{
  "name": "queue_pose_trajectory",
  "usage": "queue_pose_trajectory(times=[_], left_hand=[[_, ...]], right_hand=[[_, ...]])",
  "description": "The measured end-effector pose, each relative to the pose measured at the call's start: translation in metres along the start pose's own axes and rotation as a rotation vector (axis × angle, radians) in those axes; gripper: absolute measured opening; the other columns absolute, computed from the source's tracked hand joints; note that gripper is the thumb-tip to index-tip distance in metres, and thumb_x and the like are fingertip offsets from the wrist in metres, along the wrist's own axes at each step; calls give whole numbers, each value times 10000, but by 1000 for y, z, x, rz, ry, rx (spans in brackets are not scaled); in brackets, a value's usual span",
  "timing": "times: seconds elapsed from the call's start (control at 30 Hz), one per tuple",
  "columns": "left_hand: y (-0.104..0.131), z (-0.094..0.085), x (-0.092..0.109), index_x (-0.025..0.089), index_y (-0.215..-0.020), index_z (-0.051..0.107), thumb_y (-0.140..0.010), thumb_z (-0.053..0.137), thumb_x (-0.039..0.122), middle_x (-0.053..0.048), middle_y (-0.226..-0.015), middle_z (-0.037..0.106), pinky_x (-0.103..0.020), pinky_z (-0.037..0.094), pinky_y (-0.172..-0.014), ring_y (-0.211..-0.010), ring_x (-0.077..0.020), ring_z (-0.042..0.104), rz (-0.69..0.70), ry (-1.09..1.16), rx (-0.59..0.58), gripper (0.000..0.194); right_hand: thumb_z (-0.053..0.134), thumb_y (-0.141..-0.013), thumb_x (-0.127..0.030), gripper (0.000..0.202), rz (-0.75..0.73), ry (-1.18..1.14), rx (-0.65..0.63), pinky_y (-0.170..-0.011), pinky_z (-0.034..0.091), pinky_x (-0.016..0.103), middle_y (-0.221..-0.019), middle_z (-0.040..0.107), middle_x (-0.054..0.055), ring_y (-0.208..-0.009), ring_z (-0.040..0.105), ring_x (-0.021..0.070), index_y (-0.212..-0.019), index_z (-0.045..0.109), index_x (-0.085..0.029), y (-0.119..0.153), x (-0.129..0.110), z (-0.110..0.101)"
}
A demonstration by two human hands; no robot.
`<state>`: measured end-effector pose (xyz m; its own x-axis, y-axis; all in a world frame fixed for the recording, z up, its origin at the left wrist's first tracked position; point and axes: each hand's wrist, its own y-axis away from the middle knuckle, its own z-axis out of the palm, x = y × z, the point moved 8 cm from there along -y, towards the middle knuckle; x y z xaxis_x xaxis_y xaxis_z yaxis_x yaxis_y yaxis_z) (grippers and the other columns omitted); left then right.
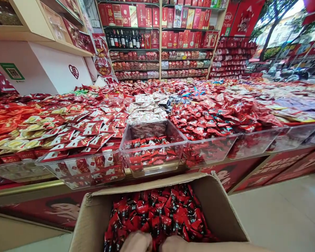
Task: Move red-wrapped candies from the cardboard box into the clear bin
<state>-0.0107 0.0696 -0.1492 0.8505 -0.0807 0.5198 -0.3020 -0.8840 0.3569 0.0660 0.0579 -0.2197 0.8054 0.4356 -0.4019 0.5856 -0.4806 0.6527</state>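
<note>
One left hand [138, 242] and one right hand [173, 244] reach into red-and-black glossy wrapped packets [161, 213] at the near side of an open brown cardboard box [222, 210]; fingers hidden, either grip's closure cannot be told. Overfull handfuls could shed packets over the rim.

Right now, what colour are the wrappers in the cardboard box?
The wrappers are red and black; best seen in the head view.

There are two hands [138, 242], one cardboard box [223, 210], one heart emblem [74, 71] and red packets [166, 221] (too many to tally).
</note>
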Motion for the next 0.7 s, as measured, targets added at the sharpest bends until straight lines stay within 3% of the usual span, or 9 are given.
queue_pose_trajectory(times=[0.07,0.13,0.2,0.27,0.33,0.43,0.5,0.6,0.7], left_hand=[[6,-28,7,218,-636,575,-623,495,153,-3,-619,626,-290,409,-599,-634,-200,567,-4,124,140,104],[12,-52,16,213,-722,531,-740,430,228,7,-651,601,-265,413,-605,-638,-167,559,-2,280,272,103],[18,-70,24,211,-795,501,-774,425,300,3,-718,586,-260,423,-629,-680,-160,560,-3,428,392,120],[23,-81,32,211,-838,491,-758,469,337,12,-718,564,-260,429,-639,-678,-154,553,-10,560,495,151],[29,-86,38,216,-897,471,-744,496,357,31,-675,534,-251,434,-605,-629,-143,537,-25,677,587,210],[37,-86,46,219,-972,457,-754,479,379,19,-737,561,-238,451,-641,-698,-139,553,-30,841,646,272],[39,-80,51,199,-931,522,-695,566,373,8,-752,598,-228,457,-668,-718,-139,562,-48,989,580,296],[41,-69,52,160,-790,615,-581,686,338,16,-605,616,-211,466,-543,-556,-123,545,-138,1171,464,284],[44,-70,48,146,-740,645,-584,690,330,14,-552,617,-197,447,-466,-493,-110,529,-181,1224,507,245]], right_hand=[[524,-663,-233,214,-61,-30,28,-597,468,319,-753,647,53,-730,601,233,-835,653,-230,15,-10,-14],[608,-602,-338,286,-133,-217,144,-553,460,285,-713,622,46,-661,584,207,-843,612,-186,33,-20,-38],[628,-570,-448,424,-228,-600,265,-502,442,241,-691,589,28,-596,555,156,-867,542,-157,51,-27,-66],[551,-644,-515,409,-315,-985,313,-477,425,213,-624,551,0,-524,520,105,-810,488,-146,64,-33,-86],[482,-703,-532,389,-378,-1206,345,-452,403,198,-547,516,-19,-460,490,79,-715,451,-145,75,-38,-99],[480,-716,-523,393,-431,-1289,489,-432,374,182,-513,505,-22,-435,481,68,-635,447,-140,91,-37,-116],[479,-727,-508,387,-434,-1307,579,-435,369,181,-518,510,-18,-433,479,63,-629,472,-133,99,-32,-123],[501,-723,-491,375,-406,-1363,644,-428,347,174,-520,519,-17,-416,441,48,-624,488,-130,105,-23,-128],[517,-718,-482,383,-393,-1452,643,-425,321,167,-498,504,-23,-410,402,37,-575,475,-128,106,-17,-130]])
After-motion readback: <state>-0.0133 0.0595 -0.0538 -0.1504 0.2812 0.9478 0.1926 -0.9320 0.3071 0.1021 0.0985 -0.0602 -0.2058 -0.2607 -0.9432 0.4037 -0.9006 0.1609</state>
